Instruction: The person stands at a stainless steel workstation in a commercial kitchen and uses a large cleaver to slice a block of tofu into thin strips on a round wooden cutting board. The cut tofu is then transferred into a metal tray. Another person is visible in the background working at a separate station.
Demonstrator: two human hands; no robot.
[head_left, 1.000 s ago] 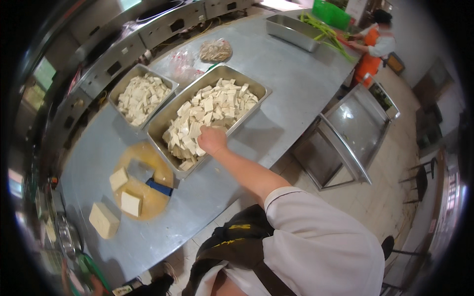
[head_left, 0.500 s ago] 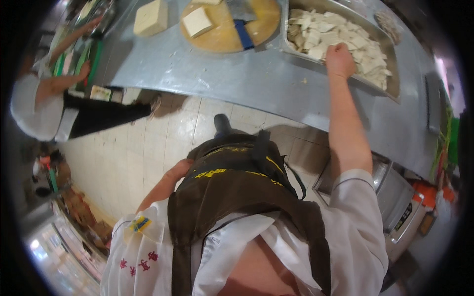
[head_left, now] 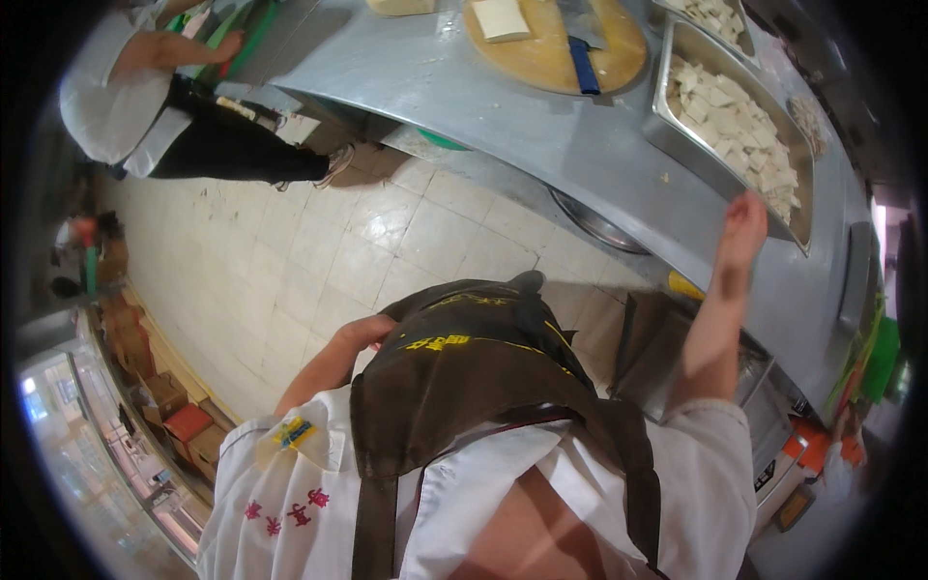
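Observation:
My right hand, fingers curled, is at the near rim of a deep steel tray. Whether it holds the rim or something small cannot be made out. Flat, pale pieces that look like cut tofu fill the tray. My left hand rests low at my side against the brown apron, its fingers mostly hidden. Left of the tray, a round wooden board carries a pale tofu slab and a cleaver with a blue handle.
A steel table runs across the top. Another tray of pale pieces stands behind the first, and part of a pale block shows at the top edge. A co-worker stands at the left. Cardboard boxes line the lower left.
My view has turned, so the table sits higher and farther right. My right hand has drawn back from over the pieces to the tray's near rim. My left hand stays at my side.

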